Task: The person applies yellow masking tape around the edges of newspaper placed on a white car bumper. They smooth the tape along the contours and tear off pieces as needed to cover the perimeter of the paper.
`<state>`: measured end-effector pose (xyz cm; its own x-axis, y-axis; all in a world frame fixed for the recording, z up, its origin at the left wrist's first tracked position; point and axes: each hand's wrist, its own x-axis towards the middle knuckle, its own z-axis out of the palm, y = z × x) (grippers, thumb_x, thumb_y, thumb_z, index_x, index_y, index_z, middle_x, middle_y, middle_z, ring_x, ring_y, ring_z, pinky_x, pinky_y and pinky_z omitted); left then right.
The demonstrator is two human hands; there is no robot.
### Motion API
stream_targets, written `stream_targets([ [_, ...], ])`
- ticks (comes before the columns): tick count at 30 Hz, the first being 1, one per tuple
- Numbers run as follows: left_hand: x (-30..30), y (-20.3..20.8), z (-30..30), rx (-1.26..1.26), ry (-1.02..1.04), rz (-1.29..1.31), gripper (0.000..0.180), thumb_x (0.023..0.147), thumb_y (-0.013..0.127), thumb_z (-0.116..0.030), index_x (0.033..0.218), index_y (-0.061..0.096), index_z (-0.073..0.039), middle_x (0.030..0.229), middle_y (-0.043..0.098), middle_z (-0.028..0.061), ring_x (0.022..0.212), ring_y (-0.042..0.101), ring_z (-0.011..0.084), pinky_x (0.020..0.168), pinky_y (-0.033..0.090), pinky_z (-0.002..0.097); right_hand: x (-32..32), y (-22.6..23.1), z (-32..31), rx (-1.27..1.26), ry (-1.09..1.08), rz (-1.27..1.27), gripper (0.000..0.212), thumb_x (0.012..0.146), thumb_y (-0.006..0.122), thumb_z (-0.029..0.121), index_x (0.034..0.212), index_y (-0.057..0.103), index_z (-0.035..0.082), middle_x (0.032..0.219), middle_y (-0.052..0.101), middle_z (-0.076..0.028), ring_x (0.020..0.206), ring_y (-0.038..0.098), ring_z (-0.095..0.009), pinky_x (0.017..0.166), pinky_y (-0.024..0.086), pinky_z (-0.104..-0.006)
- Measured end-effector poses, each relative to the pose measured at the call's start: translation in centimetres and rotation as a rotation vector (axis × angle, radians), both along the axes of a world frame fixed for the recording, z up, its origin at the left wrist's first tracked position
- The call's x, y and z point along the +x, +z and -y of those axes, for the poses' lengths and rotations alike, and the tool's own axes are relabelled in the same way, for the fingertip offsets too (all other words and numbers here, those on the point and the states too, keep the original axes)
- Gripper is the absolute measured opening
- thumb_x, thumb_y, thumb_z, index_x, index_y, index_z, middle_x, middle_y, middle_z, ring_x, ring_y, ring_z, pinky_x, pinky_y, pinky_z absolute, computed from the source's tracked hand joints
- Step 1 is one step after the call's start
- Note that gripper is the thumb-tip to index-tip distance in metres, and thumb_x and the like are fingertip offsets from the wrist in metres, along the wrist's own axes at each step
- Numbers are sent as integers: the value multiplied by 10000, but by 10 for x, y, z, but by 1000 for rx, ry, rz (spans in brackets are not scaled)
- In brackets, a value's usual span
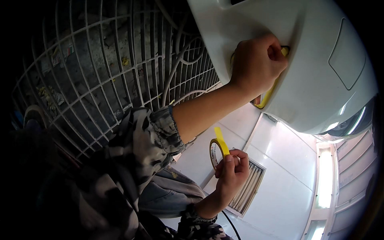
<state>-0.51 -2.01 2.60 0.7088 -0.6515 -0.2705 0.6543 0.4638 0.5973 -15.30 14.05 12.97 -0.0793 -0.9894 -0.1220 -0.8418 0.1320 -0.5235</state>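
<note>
My left hand is closed in a fist-like pinch against a white car bumper. Its fingertips are turned away, so what they grip, if anything, is hidden. Yellow masking tape lines the edge of a recess in the bumper, and the hand covers much of that recess. Lower down, my right hand pinches a roll of yellow tape between thumb and fingers. A short free end of tape sticks up from the roll.
Pale metal grating fills the left side, with litter beneath it and hoses along it. A white wall with a slatted vent and bright lamps stands beyond. My bent knee is close to the right forearm.
</note>
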Motion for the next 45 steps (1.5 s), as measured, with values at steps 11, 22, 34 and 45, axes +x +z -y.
stream_targets([
  [11,10,-31,3,-12,343,585,193,806,673,-43,984,630,-103,756,623,57,643,629,231,589,508,336,25,-8,53,-36,114,-258,146,959,568,127,1047,621,23,755,608,-37,475,475,-45,409,342,-188],
  [22,31,-47,8,61,395,1051,150,770,736,-173,853,618,-131,692,575,17,621,616,222,522,492,336,105,-34,156,-196,198,-242,442,948,615,322,704,635,-45,547,570,-63,454,511,-96,430,390,-260],
  [34,32,-37,1,-1,205,686,112,777,717,-131,856,657,-80,744,651,77,644,647,282,578,518,352,126,-66,162,-205,111,253,435,987,537,370,809,650,-11,654,600,-62,458,486,-110,370,310,-254],
  [45,26,-21,0,129,284,739,164,711,776,-161,814,697,-62,768,642,77,728,639,275,660,519,383,100,-81,186,-52,225,739,373,1008,523,291,1226,573,-7,1058,652,-84,815,658,-147,555,531,-264],
])
